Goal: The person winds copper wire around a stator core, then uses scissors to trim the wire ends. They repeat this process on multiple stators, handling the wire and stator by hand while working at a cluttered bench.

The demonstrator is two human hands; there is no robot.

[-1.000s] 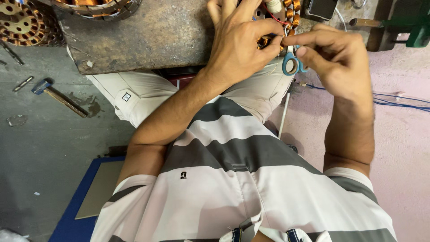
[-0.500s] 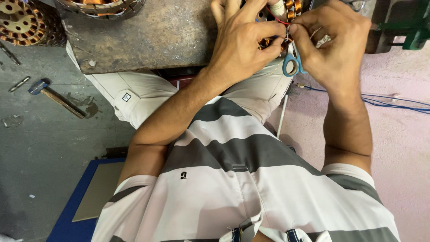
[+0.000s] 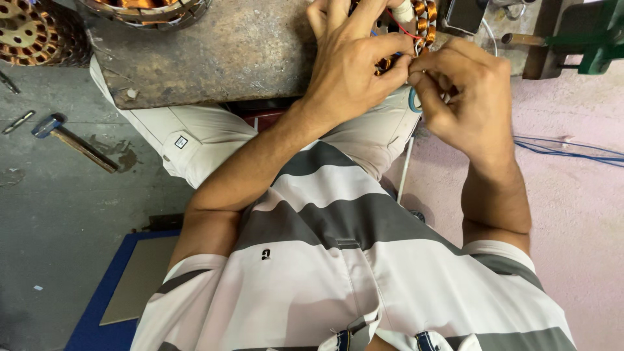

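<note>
Now we see both hands meeting at the far edge of the worktop [image 3: 240, 58], a worn grey slab resting over the person's knees. Our left hand [image 3: 354, 65] lies on a stator with copper coils [image 3: 426, 23], and its thumb and forefinger pinch closed on something very small, probably a thin wire, though we cannot tell for sure. Our right hand [image 3: 468, 101] is just beside it, fingertips touching those of the left hand, and it is curled closed around small scissors with a blue handle [image 3: 412, 103]; only a part of the handle loop shows under the fingers. A red wire [image 3: 400, 26] runs over the stator, behind the left hand. Well to the left of the worktop, a hammer [image 3: 71, 140] lies on the grey floor [image 3: 52, 214]. Another copper-wound stator [image 3: 29, 32] stands at the far left corner, beside the worktop.
</note>
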